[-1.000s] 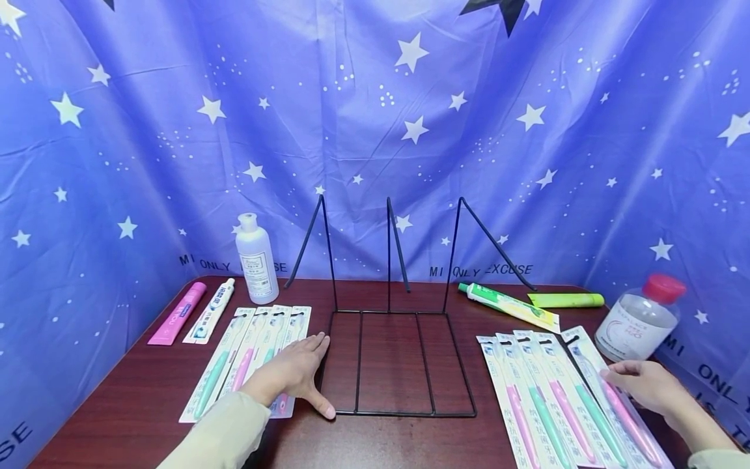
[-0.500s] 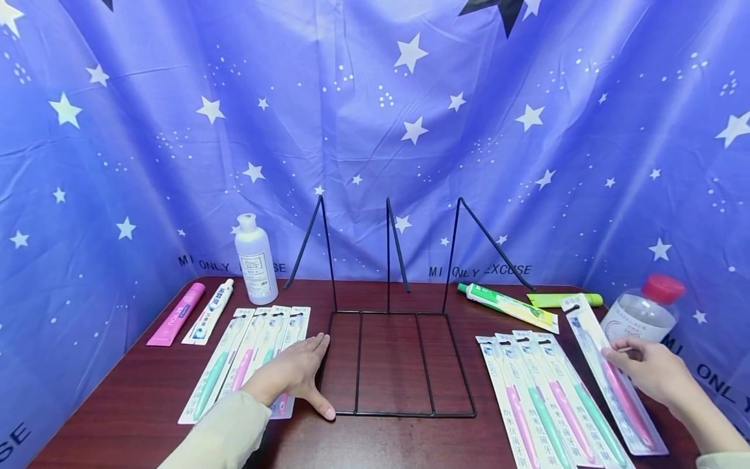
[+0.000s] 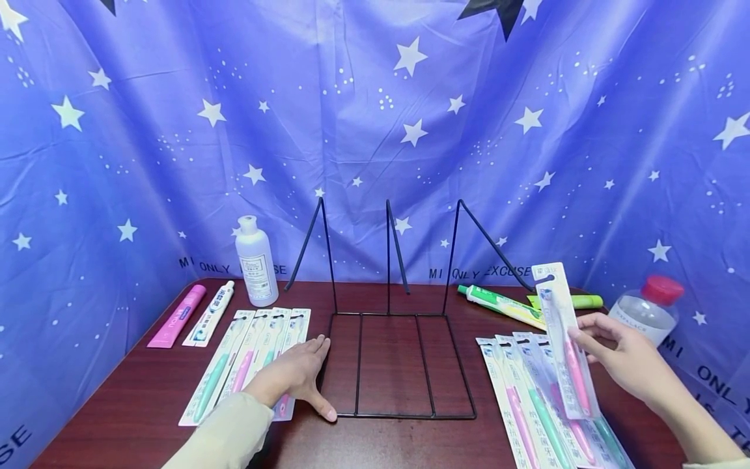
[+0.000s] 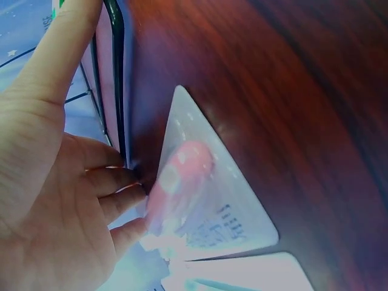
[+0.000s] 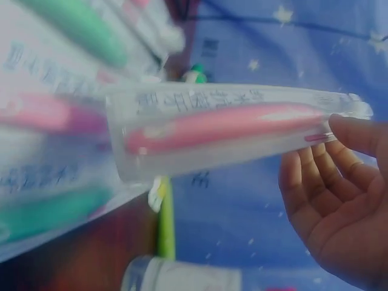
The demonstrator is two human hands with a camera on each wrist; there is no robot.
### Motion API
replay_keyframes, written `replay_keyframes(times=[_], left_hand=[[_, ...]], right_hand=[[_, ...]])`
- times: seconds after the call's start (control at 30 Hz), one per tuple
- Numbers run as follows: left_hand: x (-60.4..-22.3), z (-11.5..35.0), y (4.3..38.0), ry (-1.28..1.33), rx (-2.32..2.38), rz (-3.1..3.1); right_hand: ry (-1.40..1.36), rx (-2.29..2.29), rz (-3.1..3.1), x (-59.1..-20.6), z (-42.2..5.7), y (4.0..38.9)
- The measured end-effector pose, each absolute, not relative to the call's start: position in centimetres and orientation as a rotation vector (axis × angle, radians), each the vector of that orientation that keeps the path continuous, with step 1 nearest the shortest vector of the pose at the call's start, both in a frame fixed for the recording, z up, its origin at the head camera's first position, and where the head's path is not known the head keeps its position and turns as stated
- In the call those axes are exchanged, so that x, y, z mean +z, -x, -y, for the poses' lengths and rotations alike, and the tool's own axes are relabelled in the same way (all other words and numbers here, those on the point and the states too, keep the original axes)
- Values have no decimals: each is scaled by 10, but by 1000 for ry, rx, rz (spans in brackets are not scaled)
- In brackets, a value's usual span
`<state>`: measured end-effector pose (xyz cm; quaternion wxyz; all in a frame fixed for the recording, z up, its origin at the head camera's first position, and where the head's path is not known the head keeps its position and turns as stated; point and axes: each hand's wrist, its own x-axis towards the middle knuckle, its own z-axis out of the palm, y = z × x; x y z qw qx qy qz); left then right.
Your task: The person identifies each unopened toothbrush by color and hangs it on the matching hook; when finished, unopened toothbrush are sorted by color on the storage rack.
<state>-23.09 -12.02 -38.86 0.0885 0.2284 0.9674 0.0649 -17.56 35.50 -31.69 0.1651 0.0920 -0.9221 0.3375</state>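
In the head view my right hand [image 3: 633, 365] pinches a packaged toothbrush [image 3: 571, 355] with a pink handle by its right edge, thumb in front. That pack is raised and tilted over a fanned row of toothbrush packs [image 3: 530, 391], pink and green, on the right. The right wrist view shows the pinched pack [image 5: 212, 130] lengthwise, thumb and fingers at one end. My left hand [image 3: 295, 372] rests spread at the left side of a black wire rack [image 3: 404, 415], thumb at its front corner. Several more toothbrush packs [image 3: 213, 371] lie under and beside the left forearm.
Behind the left packs are a pink tube [image 3: 178, 317], a white toothpaste tube [image 3: 209, 314] and a white bottle [image 3: 256, 264]. Back right lie a green-and-yellow toothpaste tube [image 3: 498, 303] and a lime tube [image 3: 586, 301]. A red-capped clear bottle [image 3: 644, 309] leans near the right hand. Starry curtain surrounds the table.
My right hand has lifted the rightmost pink toothbrush pack off the table and carried it left, over the other packs. The left hand and the rack have stayed put.
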Motion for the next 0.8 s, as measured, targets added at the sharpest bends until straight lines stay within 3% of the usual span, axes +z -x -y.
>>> replay_keyframes(times=[0.63, 0.8], left_hand=[[-381, 115, 226, -646, 197, -2862], [-379, 113, 225, -613, 198, -2853]], right_hand=[[-689, 1534, 2391, -289, -324, 146], [-766, 1426, 2436, -284, -320, 140]])
